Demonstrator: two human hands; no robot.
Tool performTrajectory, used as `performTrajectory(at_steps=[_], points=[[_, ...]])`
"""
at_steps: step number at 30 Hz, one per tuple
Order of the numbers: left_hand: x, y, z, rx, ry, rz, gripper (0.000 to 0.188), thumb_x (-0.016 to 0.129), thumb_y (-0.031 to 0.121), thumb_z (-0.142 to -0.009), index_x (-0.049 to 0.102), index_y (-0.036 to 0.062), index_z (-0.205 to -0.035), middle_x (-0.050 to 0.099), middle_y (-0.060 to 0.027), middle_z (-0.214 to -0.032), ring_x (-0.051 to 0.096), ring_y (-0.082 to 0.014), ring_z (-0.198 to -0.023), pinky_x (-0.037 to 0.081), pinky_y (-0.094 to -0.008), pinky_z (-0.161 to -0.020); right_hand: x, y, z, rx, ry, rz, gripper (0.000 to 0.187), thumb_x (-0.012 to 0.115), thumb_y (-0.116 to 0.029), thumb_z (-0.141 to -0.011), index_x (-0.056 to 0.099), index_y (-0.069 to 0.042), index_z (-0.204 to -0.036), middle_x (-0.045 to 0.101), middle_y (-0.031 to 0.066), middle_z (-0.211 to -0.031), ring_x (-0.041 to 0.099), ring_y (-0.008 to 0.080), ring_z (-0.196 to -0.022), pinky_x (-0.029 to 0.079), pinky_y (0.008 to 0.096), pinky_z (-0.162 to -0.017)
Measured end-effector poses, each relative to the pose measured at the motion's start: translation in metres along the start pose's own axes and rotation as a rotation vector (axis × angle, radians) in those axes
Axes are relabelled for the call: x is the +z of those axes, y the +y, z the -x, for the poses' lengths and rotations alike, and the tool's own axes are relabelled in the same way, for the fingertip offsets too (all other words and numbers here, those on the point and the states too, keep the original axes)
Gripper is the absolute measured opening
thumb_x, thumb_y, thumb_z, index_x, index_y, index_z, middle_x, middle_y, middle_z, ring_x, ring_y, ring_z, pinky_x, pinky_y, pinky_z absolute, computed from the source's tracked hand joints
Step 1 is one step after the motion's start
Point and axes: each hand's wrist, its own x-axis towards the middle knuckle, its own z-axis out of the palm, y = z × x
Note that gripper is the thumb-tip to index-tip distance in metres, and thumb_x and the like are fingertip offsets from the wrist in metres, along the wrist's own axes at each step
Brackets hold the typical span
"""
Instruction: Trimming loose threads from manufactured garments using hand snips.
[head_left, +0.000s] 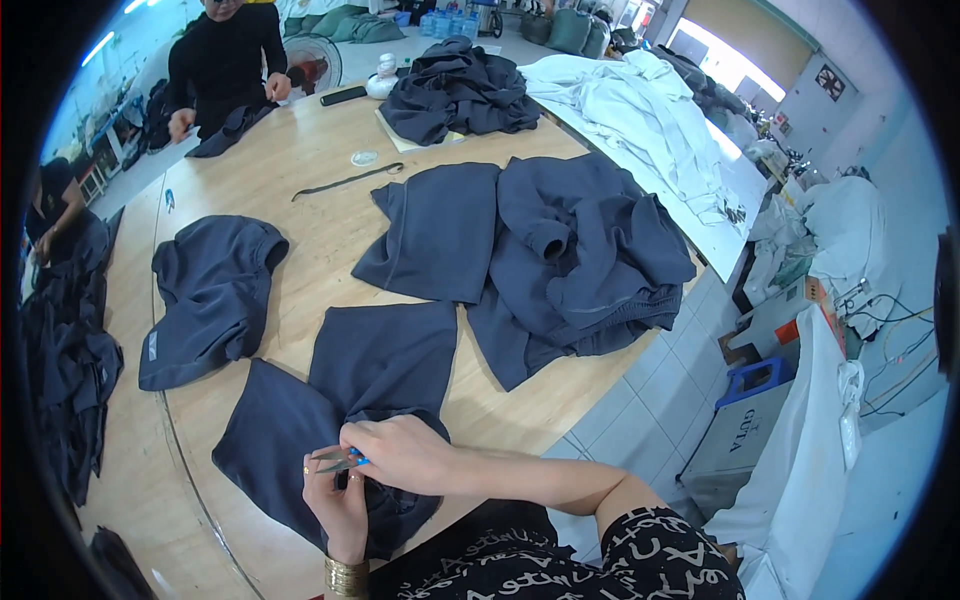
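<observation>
A pair of dark navy shorts (385,350) lies spread on the wooden table in front of me, its near part bunched up beneath my hands. My right hand (395,452) is closed around small thread snips (344,464) with blue on the handle. The metal blades point left, toward the fingers of my left hand (335,500). That left hand, with rings and a gold bracelet at the wrist, is pinched just above the bunched cloth. Whatever lies between its fingertips is too small to make out.
Dark garments form a pile (590,250) at right and another (460,90) farther back; one garment (215,300) lies at left. A dark strap (345,181) rests mid-table. White cloth (640,115) covers the adjoining surface. Across the table, a person in black (225,65) handles dark cloth.
</observation>
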Motion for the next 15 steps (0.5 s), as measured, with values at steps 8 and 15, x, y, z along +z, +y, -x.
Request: performTrajectory(at_steps=[8,15], points=[[-0.017,0.024,-0.011,-0.094,-0.142,-0.005,0.007,0.067,0.001,-0.081,0.066,0.0023,-0.088,0.069,-0.0095,-0.087,0.065,-0.0248,-0.077,0.049,-0.0296,-0.07,-0.039,0.026,0.007,-0.149,-0.02,-0.007,0.03,0.063,-0.012,-0.082,0.056,-0.01,-0.112,0.061,0.0126,-0.082,0.063,0.0336,-0.075,0.051,0.0405,-0.064],[-0.025,0.005,-0.013,-0.412,-0.27,0.455,0.01,0.064,0.006,-0.088,0.065,-0.0029,-0.092,0.071,-0.009,-0.094,0.064,-0.0099,-0.087,0.05,-0.0237,-0.079,-0.071,0.001,0.014,0.026,-0.166,0.262,0.043,0.07,-0.04,-0.078,0.055,-0.011,-0.107,0.062,0.0046,-0.082,0.063,0.0243,-0.075,0.048,0.0348,-0.066]])
